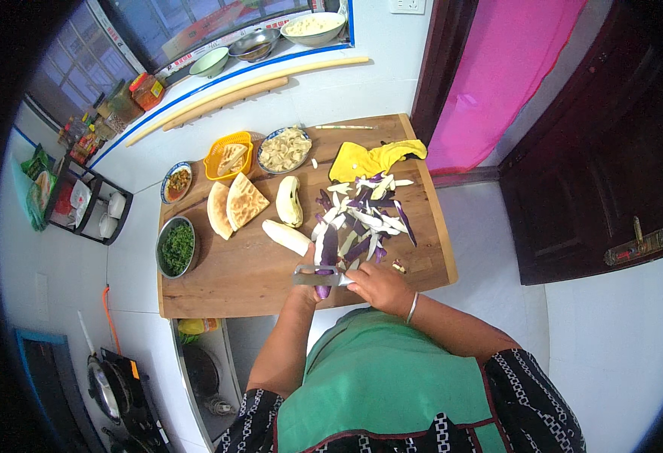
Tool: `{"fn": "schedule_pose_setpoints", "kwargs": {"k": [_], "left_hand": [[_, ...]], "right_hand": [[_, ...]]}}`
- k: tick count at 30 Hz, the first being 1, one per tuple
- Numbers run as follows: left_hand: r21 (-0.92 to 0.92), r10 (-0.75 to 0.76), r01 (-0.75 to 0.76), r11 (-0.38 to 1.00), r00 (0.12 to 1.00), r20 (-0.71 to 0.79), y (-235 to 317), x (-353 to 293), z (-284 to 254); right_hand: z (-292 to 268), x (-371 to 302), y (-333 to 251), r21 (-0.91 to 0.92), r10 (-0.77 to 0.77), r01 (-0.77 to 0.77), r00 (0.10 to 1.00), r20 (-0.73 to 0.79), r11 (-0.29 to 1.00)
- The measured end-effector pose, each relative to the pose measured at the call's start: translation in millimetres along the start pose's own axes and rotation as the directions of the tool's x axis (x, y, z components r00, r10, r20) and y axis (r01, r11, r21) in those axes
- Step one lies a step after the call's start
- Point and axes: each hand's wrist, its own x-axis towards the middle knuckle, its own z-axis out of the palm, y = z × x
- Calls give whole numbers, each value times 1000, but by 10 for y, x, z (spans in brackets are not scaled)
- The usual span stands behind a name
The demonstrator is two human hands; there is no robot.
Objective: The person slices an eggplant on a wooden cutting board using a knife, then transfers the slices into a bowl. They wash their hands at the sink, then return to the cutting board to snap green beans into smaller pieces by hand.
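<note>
Eggplant (329, 245), one, purple, partly pared: over the near edge of the counter (233, 291), gripped in the left hand (309, 291). From my remote post I log that hand as curled about its lower part, probably to keep it from rolling.

Peeler (318, 275), one, metal frame, pale handle: laid crosswise over the eggplant. The right hand (383, 288) is wrapped round the handle, coming from the side, which likely suits strokes along the length. Whether the blade bites, I cannot tell.

Peelings (380, 221), purple and white strips: heaped just beyond the hands, seemingly where they drop.

Peeled eggplants, two, pale: one (286, 238) just left of the work, the other (289, 202) behind it, apart from the heap, I judge to stay clean.

Yellow cloth (377, 157), crumpled: behind the peelings.

Food, set out to the left and rear, I suppose to leave working room: flatbread wedges (247, 202); yellow basket (209, 160) holding more bread; plate (260, 156) of pale pieces; bowl (197, 245) of chopped greens.
</note>
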Motion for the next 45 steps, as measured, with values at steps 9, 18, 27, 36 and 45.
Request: {"fn": "schedule_pose_setpoints", "kwargs": {"k": [9, 18, 27, 36, 45], "left_hand": [[54, -69, 62, 997, 988, 136, 55, -234, 146], [-163, -19, 46, 985, 986, 165, 29, 123, -252], [-154, -35, 69, 986, 976, 217, -55, 188, -188], [-110, 23, -21, 994, 1000, 13, 90, 112, -13], [110, 10, -11, 994, 1000, 9, 105, -141, 43]], "right_hand": [[-187, 268, 973, -48, 483, -484, 875, -17, 874], [9, 103, 16, 3, 57, -57, 998, -3, 998], [62, 66, 143, -30, -34, 35, 999, 5, 999], [23, 251, 231, -32, -43, 42, 998, -42, 999], [-180, 311, 915, 98, 445, -434, 885, -138, 895]]}}
